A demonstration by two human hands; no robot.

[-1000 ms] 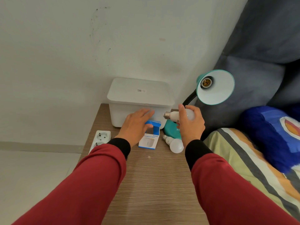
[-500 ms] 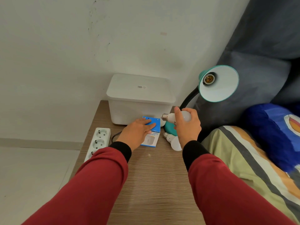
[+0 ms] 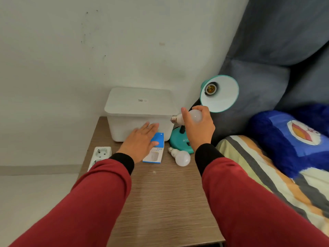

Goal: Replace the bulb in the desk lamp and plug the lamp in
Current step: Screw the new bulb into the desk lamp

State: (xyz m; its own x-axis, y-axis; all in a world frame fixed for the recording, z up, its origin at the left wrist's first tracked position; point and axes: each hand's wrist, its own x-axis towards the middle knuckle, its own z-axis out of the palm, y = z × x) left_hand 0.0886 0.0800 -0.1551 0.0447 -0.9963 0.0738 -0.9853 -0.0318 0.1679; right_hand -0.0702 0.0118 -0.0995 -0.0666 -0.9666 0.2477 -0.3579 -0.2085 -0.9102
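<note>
A teal desk lamp stands at the back right of the wooden table, its shade tilted toward me with the brass socket empty. My right hand grips a white bulb just below the shade, screw base pointing left. A second white bulb lies on the table beside the lamp's teal base. My left hand lies flat with straight fingers over the blue-and-white bulb box.
A white lidded bin stands against the wall behind my left hand. A white power strip lies at the table's left edge. A bed with a striped cover and a blue plush pillow borders the right.
My right hand has lifted the bulb a little closer to the lamp shade. My left hand stays flat over the box.
</note>
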